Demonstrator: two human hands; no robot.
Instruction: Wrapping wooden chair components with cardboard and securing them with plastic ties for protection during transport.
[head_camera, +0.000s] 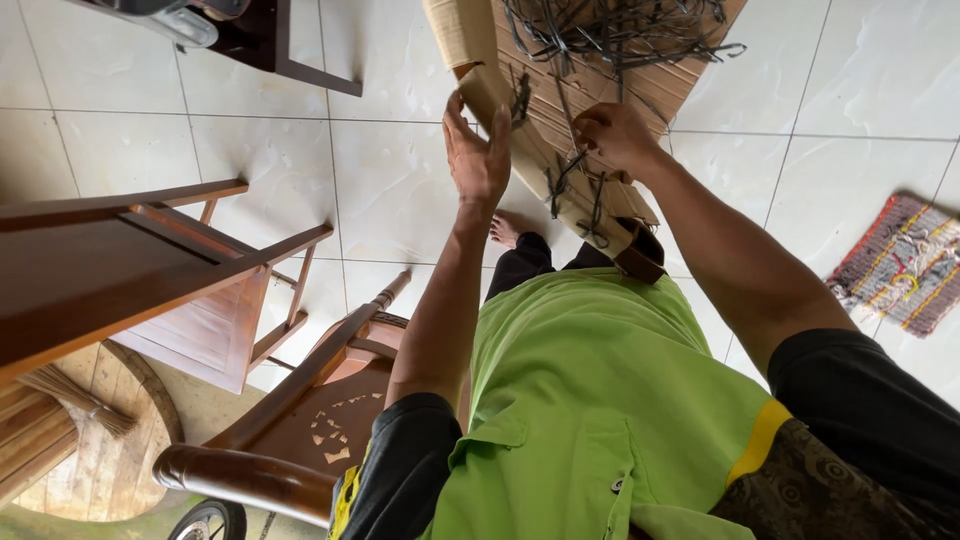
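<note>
- Above the green-shirted lap, a woven panel of tan strips is held up, slanting from the top edge down toward the knee, so that its face is turned to the person.
- At the panel's left edge, the left hand is laid open, fingers straight and together, palm against the rolled border; it appears to steady the piece.
- On the right, the right hand is curled over the weave, fingertips pinched on what seems to be a loose dark strand; the exact grip cannot be made out.
- A tangle of dark strands is seen on the upper part of the panel, with a few hanging lower down.
- The panel's lower end rests near the knee, beside a dark brown piece whose nature is unclear.
- The top of the panel is cut off by the frame, so its full shape is not known.
- To the left, wooden chairs are placed on the tiled floor, one partly hidden by the left arm.
- A striped mat is cut off at the right edge, and a bare foot shows behind the left wrist.
</note>
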